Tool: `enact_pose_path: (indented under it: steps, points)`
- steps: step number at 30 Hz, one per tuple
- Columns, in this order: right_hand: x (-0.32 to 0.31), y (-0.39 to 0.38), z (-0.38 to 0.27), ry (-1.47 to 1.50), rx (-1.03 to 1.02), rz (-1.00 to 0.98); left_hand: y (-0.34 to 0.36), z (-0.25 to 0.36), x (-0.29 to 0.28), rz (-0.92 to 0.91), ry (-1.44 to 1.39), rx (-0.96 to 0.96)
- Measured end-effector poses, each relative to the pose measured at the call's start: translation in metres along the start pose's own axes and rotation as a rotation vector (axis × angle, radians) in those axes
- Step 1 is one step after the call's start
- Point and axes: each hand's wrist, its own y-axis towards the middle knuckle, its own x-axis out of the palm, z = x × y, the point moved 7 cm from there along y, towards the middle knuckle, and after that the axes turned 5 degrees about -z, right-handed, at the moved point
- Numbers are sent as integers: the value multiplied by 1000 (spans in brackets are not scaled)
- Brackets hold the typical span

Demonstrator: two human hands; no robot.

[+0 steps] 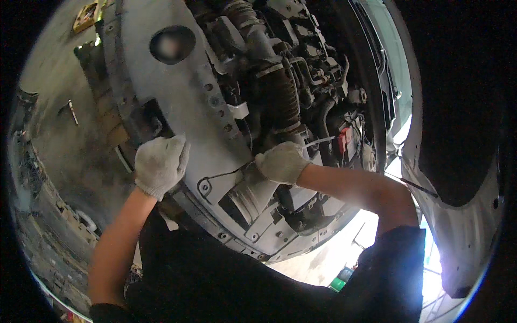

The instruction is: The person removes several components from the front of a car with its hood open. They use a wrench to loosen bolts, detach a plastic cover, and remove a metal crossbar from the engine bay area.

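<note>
Left glove: My left hand (160, 164), in an off-white knitted work glove, is over the outer edge of the smooth grey panel (161, 91), just below its dark latch recess (156, 119). The fingers are folded inward; I cannot tell whether they pinch anything.

Right glove: My right hand (283, 162), gloved alike, reaches in above the wide grey ribbed duct (250, 202) – fingers drawn together, their tips by the cable. Whether they grip it, I cannot tell.

Cable: The thin black cable (223, 174) loops around a round fastener near the panel's lower end and runs up to my right fingertips.

Engine bay: A dark corrugated hose (280, 99) rises beyond my right hand. A slim pale strip (320, 141) slants from beside that glove toward a bright red plastic cover (344, 140).

Floor: Past the panel's outer edge lie a slim whitish tool (72, 112) and, farther off, a yellow tray (86, 18) – with a long, scuffed, curved dark body part (46, 188) at far left.
</note>
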Motion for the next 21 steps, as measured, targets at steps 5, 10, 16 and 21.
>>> enact_pose_path:
  steps: [5, 10, 16, 21]
  points:
    - [-8, -6, -9, 98, 170, -50, -3, 2, 7, -81, 27, -31]
    - [-33, -20, -19, 147, 224, -88, -2, 5, 3, -83, 75, -32]
    - [-9, -15, -11, -25, 158, 128, -2, 4, 7, -86, 70, -23]
    - [-1, -6, -3, -15, 171, 91, 2, 5, 3, -136, 83, -52]
